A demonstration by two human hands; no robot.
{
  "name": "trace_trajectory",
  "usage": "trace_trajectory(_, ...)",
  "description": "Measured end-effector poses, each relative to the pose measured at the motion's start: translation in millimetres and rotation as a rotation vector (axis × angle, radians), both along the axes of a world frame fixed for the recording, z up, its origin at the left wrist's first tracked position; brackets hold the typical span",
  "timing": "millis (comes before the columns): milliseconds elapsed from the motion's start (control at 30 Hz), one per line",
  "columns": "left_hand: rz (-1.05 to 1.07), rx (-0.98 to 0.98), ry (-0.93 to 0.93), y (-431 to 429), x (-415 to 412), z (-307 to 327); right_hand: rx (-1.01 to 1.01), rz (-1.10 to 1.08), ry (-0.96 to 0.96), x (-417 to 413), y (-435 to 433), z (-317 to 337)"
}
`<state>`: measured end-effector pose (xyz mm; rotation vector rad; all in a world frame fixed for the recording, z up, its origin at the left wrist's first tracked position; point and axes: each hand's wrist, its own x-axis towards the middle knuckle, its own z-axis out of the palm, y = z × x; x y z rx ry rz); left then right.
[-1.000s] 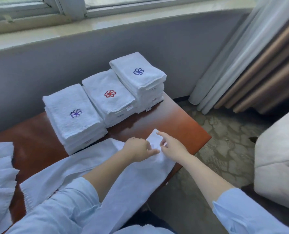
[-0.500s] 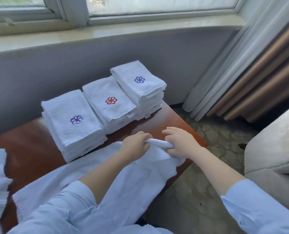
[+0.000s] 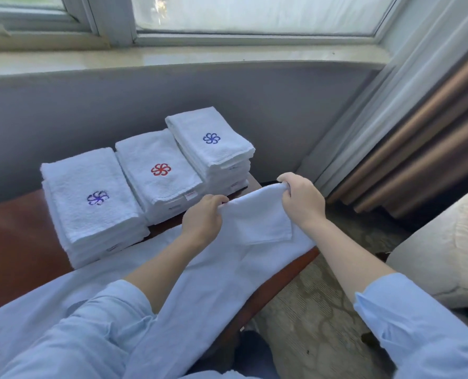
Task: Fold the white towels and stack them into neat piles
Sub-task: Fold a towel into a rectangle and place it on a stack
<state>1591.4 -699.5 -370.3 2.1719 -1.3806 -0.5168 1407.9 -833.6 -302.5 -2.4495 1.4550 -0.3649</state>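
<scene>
You are at the first fold of a fresh white towel point(image 3: 254, 222). Your left hand point(image 3: 201, 218) and right hand point(image 3: 303, 201) each grip its raised far end, fingers point(image 3: 220, 199) curled tight round the cloth. With one hand at each side of the width, the edge is drawn taut between them just above the bench point(image 3: 16, 242). A short flap hangs from that edge back toward you, over the rest of the towel. The rest lies flat along the bench's near edge and runs off to the left under your sleeves. The raised end hovers over the bench's right end, just in front of the stacks. Three finished piles stand in a row along the far edge: the left pile point(image 3: 90, 192) topped by a purple flower, the middle pile point(image 3: 159, 170) by a red one, the right pile point(image 3: 211, 138) by a blue one. They stand close side by side. By my reading the stacking is well along and this towel is only begun. The next move calls for bringing the held edge toward you and laying it square on the length with the sides matched, then smoothing it flat. Hold both grips level, or the fold will likely skew. Mind the bench's right corner, where the cloth reaches the edge and could slide off.
</scene>
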Motion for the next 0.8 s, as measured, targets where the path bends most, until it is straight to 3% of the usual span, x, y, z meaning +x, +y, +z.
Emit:
trace_trajectory(133, -0.082, 0.166, 0.050, -2.0, -10.4, -15.2, 0.100, 0.163, 0.059, 9.9, -23.1, -18.6)
trace_trajectory(267, 0.070, 0.361, 0.114, 7.3, -43.4, -39.8, 0.343, 0.419, 0.137, -0.9, -22.4, -55.6)
trace_trajectory(433, 0.137, 0.569, 0.101, 12.5, -97.2, -64.2, 0.545, 0.733, 0.418, -25.9, -10.5, -108.8)
trace_trajectory(667, 0.161, 0.622, -0.055, 19.2, -141.5, -59.9, 0.140, 1.110, 0.459, -45.5, -13.1, -133.2)
trace_trajectory(800, 0.178, 0.562, 0.011, 24.1, -150.6, -54.5, -0.068, 1.202, 0.450, -44.1, -13.4, -133.6)
